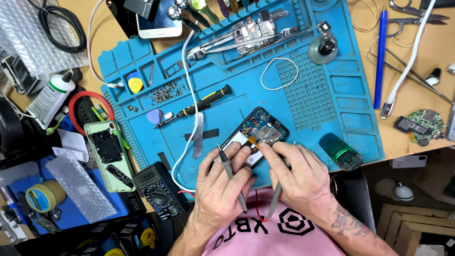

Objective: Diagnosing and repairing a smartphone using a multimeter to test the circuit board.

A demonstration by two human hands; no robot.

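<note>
An opened phone with its back removed lies on the blue work mat, its board and battery exposed. My left hand holds a grey multimeter probe, its tip pointing up beside the phone's lower left edge. My right hand grips a second grey probe, its fingertips pressing on the phone's lower part. A red lead runs down between my hands.
A black multimeter sits left of my hands, beside a green phone cover. A black-yellow screwdriver, loose screws, metal spudger, white rubber band and a green-capped bottle lie on the mat.
</note>
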